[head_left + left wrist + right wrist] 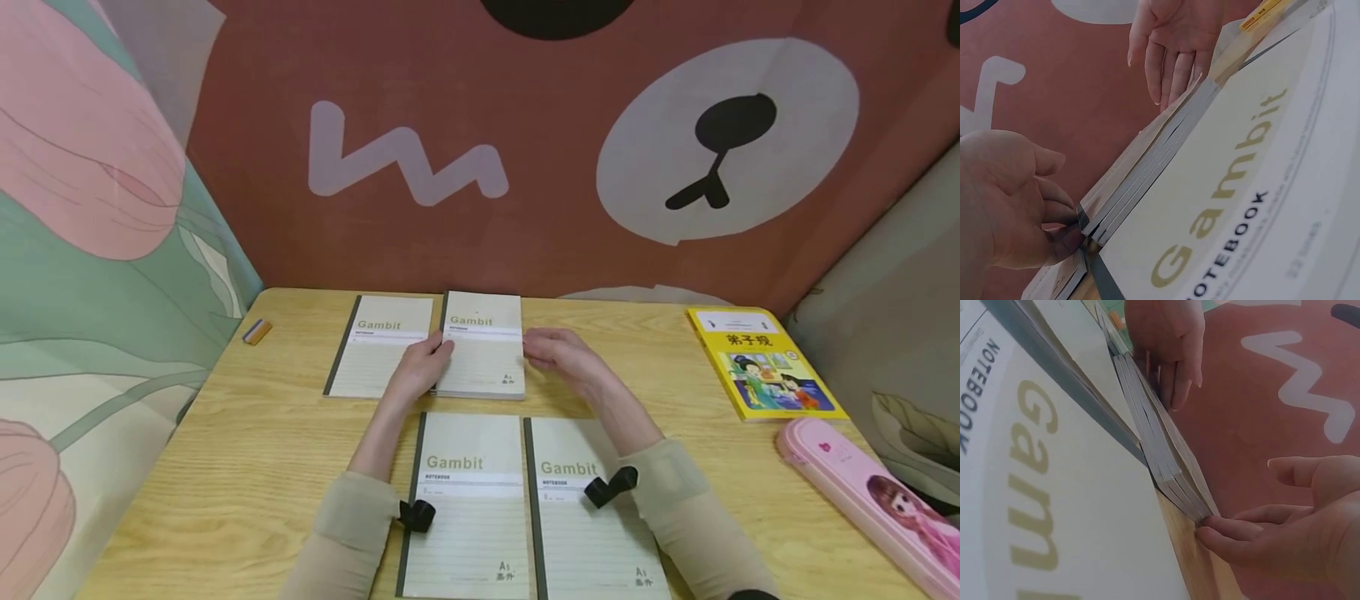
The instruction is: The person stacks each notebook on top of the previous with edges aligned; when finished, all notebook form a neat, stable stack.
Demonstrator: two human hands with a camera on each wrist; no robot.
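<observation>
A stack of several cream Gambit notebooks (480, 358) with dark spines lies toward the back of the table. My left hand (422, 367) is at its spine side, fingertips against the lower left corner in the left wrist view, thumb raised off the cover. On the opposite side, my right hand (566, 354) touches the stack's right edge with extended fingertips; its thumb (1291, 470) stands apart from the pages. The stacked edges (1160, 450) look slightly uneven in the right wrist view. Another Gambit notebook (375, 350) lies just left of the stack, partly behind my left hand.
Two more Gambit notebooks, one left (465, 517) and one right (592, 533), lie side by side in front, under my forearms. A yellow book (765, 367) and a pink pencil case (862, 492) are at the right. A small orange-and-blue item (257, 332) sits back left.
</observation>
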